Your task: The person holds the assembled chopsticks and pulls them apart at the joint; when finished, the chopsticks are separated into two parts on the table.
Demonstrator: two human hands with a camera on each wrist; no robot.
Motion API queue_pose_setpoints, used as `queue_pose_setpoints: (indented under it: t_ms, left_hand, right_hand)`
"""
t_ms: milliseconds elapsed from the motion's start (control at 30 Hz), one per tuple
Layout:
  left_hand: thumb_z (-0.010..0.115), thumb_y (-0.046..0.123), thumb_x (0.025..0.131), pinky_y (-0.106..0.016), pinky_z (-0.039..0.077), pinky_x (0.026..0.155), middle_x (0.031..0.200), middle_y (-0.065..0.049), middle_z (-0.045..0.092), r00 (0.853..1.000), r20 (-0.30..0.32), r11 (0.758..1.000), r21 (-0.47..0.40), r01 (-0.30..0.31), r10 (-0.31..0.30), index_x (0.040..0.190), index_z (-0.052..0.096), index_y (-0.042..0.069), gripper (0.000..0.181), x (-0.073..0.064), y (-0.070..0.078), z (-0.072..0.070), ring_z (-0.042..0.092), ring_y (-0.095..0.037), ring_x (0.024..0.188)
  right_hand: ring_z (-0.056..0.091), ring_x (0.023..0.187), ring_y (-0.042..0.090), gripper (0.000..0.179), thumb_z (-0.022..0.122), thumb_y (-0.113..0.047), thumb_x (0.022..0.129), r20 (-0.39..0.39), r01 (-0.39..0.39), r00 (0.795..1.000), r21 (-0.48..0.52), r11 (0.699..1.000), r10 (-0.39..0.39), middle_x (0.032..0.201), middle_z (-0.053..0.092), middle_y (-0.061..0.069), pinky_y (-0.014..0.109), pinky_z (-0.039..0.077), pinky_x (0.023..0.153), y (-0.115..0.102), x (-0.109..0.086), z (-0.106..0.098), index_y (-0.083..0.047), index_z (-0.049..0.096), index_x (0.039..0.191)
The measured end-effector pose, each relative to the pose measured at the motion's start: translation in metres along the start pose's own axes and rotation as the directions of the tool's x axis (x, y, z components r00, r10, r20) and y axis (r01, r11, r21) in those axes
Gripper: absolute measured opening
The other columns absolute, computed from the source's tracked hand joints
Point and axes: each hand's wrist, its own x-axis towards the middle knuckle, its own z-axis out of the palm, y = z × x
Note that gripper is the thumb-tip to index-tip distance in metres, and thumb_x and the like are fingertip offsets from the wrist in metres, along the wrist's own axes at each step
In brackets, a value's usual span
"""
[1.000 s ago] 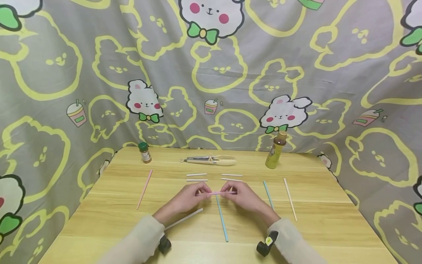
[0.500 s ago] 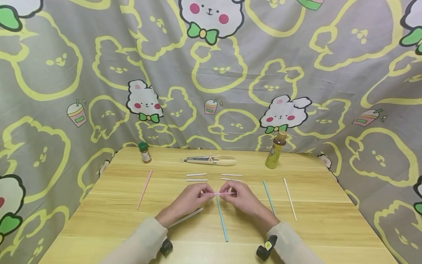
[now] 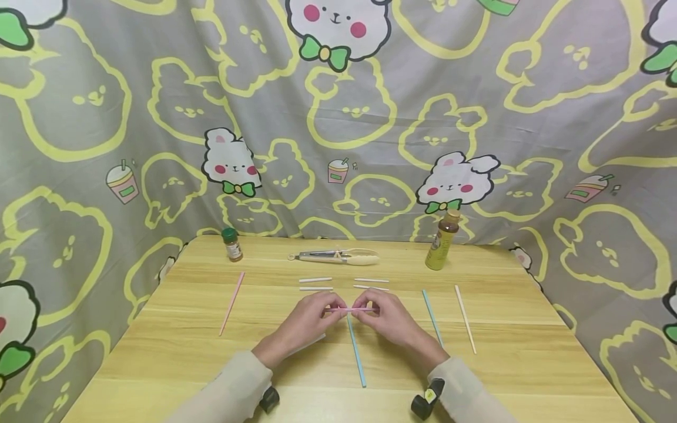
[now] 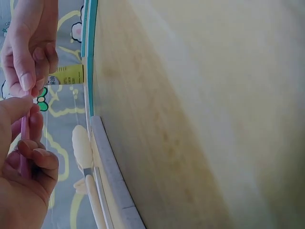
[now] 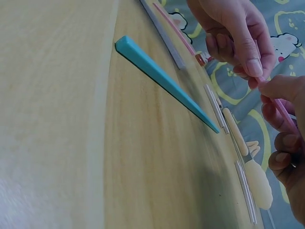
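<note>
Between both hands runs a thin pink chopstick [image 3: 349, 309] [image 5: 284, 113], held crosswise over the middle of the table. My left hand [image 3: 304, 320] pinches it between thumb and fingers on one side. The right hand [image 3: 390, 317] pinches the other side, and the fingertips of both nearly meet at the middle. Curled fingers cover much of it in both wrist views. A tapered blue chopstick [image 3: 357, 355] [image 5: 164, 83] lies below the hands, its thin end pointing away. Partly under my left forearm is a grey chopstick [image 3: 312, 342] [image 4: 114, 169].
Beyond the hands lie several short white sticks [image 3: 316, 288], with tongs [image 3: 330, 256] behind them. A green-capped jar [image 3: 232, 245] stands back left, a yellow-labelled bottle [image 3: 443, 241] back right. Another pink chopstick [image 3: 231, 304] is left; blue [image 3: 432, 316] and cream [image 3: 465, 320] chopsticks are right.
My left hand has slid right, closing the gap to the right hand along the pink chopstick. More of the grey chopstick is now covered by the left forearm. The right hand has barely moved.
</note>
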Motion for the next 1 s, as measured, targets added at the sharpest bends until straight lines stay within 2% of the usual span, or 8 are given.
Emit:
queue_pose_setpoints:
  t_ms: [233,367,533,667,767,833,900,1000]
  left_hand:
    - [0.072,0.029,0.107,-0.030,0.061,0.089,0.103,0.010,0.073,0.997,-0.057,0.998,0.023,-0.054,0.055,0.108,0.077,0.021,0.010,-0.001,0.000,-0.001,0.069,-0.007,0.100]
    - [0.071,0.030,0.107,-0.030,0.061,0.090,0.103,0.011,0.072,0.996,-0.062,0.998,0.026,-0.056,0.058,0.109,0.078,0.021,0.011,-0.002,0.001,-0.003,0.069,-0.006,0.098]
    - [0.071,0.030,0.107,-0.026,0.059,0.084,0.102,0.011,0.072,0.993,-0.081,0.996,0.047,-0.077,0.080,0.108,0.078,0.021,0.011,-0.001,0.002,-0.005,0.065,-0.003,0.091]
    - [0.069,0.029,0.109,-0.028,0.060,0.082,0.103,0.006,0.075,0.991,-0.085,0.994,0.040,-0.102,0.105,0.109,0.078,0.018,0.015,0.001,-0.004,-0.008,0.068,-0.007,0.090]
    - [0.071,0.028,0.108,-0.028,0.061,0.084,0.103,0.005,0.077,0.992,-0.127,1.000,0.008,-0.007,0.008,0.108,0.079,0.018,0.013,-0.002,-0.017,-0.017,0.071,-0.008,0.092]
    - [0.073,0.026,0.106,-0.026,0.060,0.080,0.102,0.006,0.077,0.982,-0.163,0.995,-0.024,0.092,-0.095,0.106,0.079,0.020,0.009,-0.008,-0.027,-0.028,0.069,-0.008,0.088]
    - [0.074,0.025,0.105,-0.025,0.055,0.074,0.100,0.008,0.076,0.970,-0.179,0.986,-0.035,0.162,-0.166,0.106,0.080,0.020,0.008,-0.014,-0.036,-0.040,0.063,-0.007,0.081]
    - [0.071,0.023,0.108,-0.026,0.052,0.071,0.103,0.006,0.075,0.979,-0.137,0.988,0.001,0.152,-0.150,0.112,0.080,0.017,0.012,-0.020,-0.045,-0.052,0.059,-0.008,0.081]
  right_hand:
    - [0.058,0.087,0.008,0.006,0.079,-0.032,0.102,-0.023,0.008,1.000,0.000,1.000,-0.008,0.100,0.070,-0.013,0.025,0.050,0.079,-0.002,0.001,-0.001,-0.028,0.076,0.101]
    - [0.058,0.086,0.008,0.005,0.079,-0.030,0.102,-0.022,0.010,1.000,0.010,1.000,-0.010,0.100,0.070,-0.012,0.026,0.051,0.079,-0.002,0.001,-0.001,-0.026,0.075,0.100]
    - [0.058,0.085,0.009,0.007,0.079,-0.022,0.102,-0.026,0.023,0.999,0.018,1.000,-0.023,0.098,0.070,-0.011,0.026,0.051,0.079,-0.004,0.001,-0.002,-0.026,0.074,0.099]
    - [0.061,0.089,0.009,0.005,0.077,-0.024,0.103,-0.014,0.011,1.000,0.038,0.999,-0.010,0.101,0.072,-0.009,0.028,0.055,0.082,-0.001,0.001,-0.004,-0.024,0.073,0.100]
    - [0.066,0.093,0.009,0.006,0.076,-0.026,0.104,-0.047,-0.061,0.997,0.084,0.995,0.065,0.104,0.075,-0.006,0.035,0.061,0.091,0.010,-0.004,-0.016,-0.021,0.073,0.102]
    - [0.068,0.095,0.009,0.007,0.076,-0.025,0.104,-0.090,-0.121,0.987,0.108,0.987,0.131,0.104,0.075,-0.004,0.041,0.061,0.097,0.021,-0.009,-0.029,-0.019,0.074,0.103]
    - [0.065,0.088,0.010,0.007,0.076,-0.025,0.104,-0.133,-0.177,0.973,0.108,0.978,0.190,0.098,0.074,-0.002,0.041,0.061,0.096,0.031,-0.015,-0.042,-0.017,0.074,0.103]
    - [0.058,0.075,0.011,0.009,0.075,-0.024,0.105,-0.151,-0.212,0.963,0.088,0.973,0.223,0.088,0.068,0.001,0.032,0.057,0.080,0.042,-0.020,-0.056,-0.015,0.076,0.107]
